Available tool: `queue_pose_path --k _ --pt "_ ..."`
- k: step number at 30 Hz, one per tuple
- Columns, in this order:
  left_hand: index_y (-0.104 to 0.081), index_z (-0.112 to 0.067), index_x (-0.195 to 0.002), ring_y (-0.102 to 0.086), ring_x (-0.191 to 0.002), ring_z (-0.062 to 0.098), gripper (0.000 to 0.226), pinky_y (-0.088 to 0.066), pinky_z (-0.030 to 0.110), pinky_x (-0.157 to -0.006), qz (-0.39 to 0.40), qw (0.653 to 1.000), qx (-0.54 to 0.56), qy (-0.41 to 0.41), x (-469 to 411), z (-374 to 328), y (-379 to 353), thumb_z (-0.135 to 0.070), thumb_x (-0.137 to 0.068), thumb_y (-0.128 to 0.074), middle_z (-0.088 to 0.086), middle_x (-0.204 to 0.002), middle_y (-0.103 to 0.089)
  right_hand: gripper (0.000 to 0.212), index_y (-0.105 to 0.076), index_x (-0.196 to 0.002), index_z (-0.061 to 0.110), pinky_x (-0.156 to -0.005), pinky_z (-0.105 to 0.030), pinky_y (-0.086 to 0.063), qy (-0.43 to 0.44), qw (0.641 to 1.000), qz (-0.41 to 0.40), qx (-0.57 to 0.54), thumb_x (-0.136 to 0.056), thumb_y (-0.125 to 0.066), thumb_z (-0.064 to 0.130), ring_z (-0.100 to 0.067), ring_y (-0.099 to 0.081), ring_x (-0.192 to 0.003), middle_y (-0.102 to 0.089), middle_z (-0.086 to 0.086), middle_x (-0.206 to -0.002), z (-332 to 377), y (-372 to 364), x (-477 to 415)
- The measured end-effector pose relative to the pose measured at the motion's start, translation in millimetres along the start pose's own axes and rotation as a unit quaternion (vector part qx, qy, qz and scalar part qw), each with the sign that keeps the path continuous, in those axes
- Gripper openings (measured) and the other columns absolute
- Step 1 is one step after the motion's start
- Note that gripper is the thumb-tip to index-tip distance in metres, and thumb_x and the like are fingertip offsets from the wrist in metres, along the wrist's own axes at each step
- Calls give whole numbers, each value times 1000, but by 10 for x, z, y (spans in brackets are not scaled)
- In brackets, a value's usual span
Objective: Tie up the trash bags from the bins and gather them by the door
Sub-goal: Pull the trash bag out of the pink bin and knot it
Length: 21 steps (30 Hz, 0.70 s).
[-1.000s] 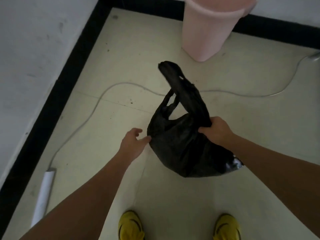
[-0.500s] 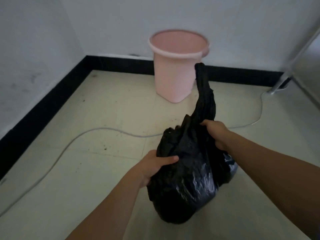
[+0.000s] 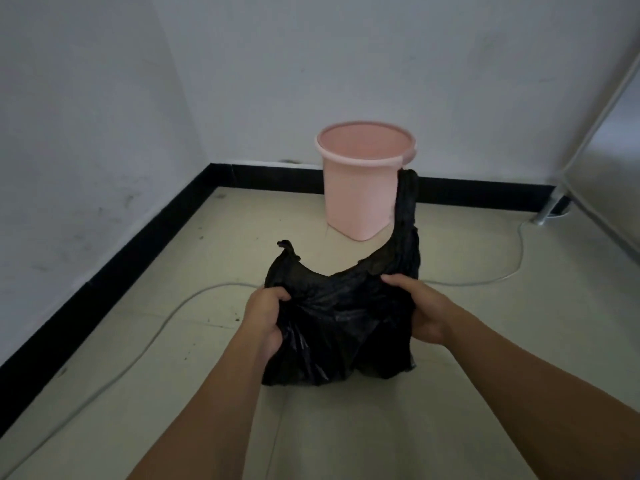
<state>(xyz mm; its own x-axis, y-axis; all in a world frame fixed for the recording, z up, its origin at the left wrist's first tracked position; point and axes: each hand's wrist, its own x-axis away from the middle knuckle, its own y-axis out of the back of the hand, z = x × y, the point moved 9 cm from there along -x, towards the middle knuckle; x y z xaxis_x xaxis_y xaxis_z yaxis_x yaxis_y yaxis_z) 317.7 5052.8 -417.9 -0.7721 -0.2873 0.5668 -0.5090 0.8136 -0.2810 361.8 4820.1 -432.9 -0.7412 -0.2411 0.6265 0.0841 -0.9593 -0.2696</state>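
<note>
Room corner, seen from the head camera. Two pale walls (image 3: 381,57) meet behind a tiled floor (image 3: 138,358) edged with a black skirting (image 3: 114,271). A metal panel on a leg (image 3: 550,209) enters at the right edge. A thin cable (image 3: 166,317) crosses the floor from left to right, passing behind the bag.

The pink bin (image 3: 360,188) stands upright near the back wall. I see no liner in it, and I judge it already emptied.

The black trash bag (image 3: 339,327) is out of the bin, in front of it and between my forearms; whether its base rests on the floor or hangs just above it I cannot tell. One handle (image 3: 407,202) stands up long at the right, overlapping the bin's side in view. The other handle (image 3: 287,251) is a short tuft at the left.

My left hand (image 3: 266,317) is clenched on bunched plastic at the bag's left shoulder. My right hand (image 3: 419,310) grasps the bag's right shoulder, just under the long handle.

Progress, as I judge it: the bag is lifted out, but its mouth is still open and no knot shows. Remaining are crossing and knotting the handles, then carrying the bag to the door, which is not in view. Other bins are not visible.
</note>
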Motion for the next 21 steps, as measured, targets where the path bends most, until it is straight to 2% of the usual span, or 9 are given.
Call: queue_pose_path --k 2,4,7,10,13,14,17,19,21 --pt "-66 -2 -106 -64 -93 35 30 -53 42 -82 23 999 13 30 75 54 -69 -14 -83 -53 18 -105 -68 38 -71 -113 8 -90 -38 -50 4 999 33 -27 -88 -69 36 -27 -67 -108 -73 -10 -113 -111 -157 18" --pt "-71 -6 -103 -67 -92 31 32 -53 40 -86 71 997 4 30 112 81 -140 -31 -84 -65 15 -100 -71 47 -70 -115 5 -90 -39 -52 25 998 22 -50 -82 -75 38 -28 -69 -106 -73 -12 -113 -159 -209 -33" --pt "-70 -1 -106 -71 -91 32 36 -56 39 -82 51 997 -55 -28 70 45 -51 -25 -79 -76 18 -97 -74 49 -69 -115 1 -89 -42 -55 63 993 -40 -89 -79 -79 33 -32 -72 -97 -74 -16 -107 -99 -135 -113" --pt "-68 0 -111 -69 -98 34 31 -56 39 -81 40 998 -19 -36 27 -19 25 -18 -86 -69 20 -107 -72 40 -67 -118 2 -90 -45 -55 77 988 -66 -118 -86 -70 26 -34 -70 -99 -73 -17 -108 29 -102 -96" --pt "-66 -2 -115 -65 -107 33 28 -53 41 -87 79 997 18 -16 29 -21 -30 -17 -95 -56 17 -114 -70 35 -63 -122 -2 -86 -43 -54 59 987 -35 -145 -92 -58 16 -36 -65 -107 -69 -20 -116 108 -172 -25" --pt "-66 -3 -111 -65 -106 32 24 -52 40 -86 95 995 24 -13 46 -18 -63 -15 -97 -50 14 -110 -71 36 -62 -124 -3 -87 -43 -53 55 987 -21 -149 -91 -55 12 -36 -64 -110 -68 -21 -118 127 -196 -1" --pt "-64 -10 -95 -64 -85 24 24 -50 36 -77 110 993 36 -11 74 -16 -125 -8 -100 -40 5 -81 -71 37 -65 -122 1 -93 -42 -49 70 985 57 -147 -91 -47 9 -31 -63 -110 -69 -15 -120 224 -352 83" --pt "-64 -11 -96 -58 -74 20 25 -49 33 -75 107 994 31 -6 78 -17 -139 -8 -100 -39 3 -73 -60 33 -68 -116 5 -92 -39 -49 79 982 111 -132 -92 -47 14 -27 -65 -101 -72 -11 -108 293 -488 159" --pt "-64 -10 -96 -54 -68 19 25 -47 32 -73 112 993 30 5 81 -16 -163 -14 -100 -40 2 -69 -51 26 -68 -110 11 -83 -36 -49 78 980 128 -130 -91 -55 24 -23 -63 -82 -69 -6 -83 315 -571 193"
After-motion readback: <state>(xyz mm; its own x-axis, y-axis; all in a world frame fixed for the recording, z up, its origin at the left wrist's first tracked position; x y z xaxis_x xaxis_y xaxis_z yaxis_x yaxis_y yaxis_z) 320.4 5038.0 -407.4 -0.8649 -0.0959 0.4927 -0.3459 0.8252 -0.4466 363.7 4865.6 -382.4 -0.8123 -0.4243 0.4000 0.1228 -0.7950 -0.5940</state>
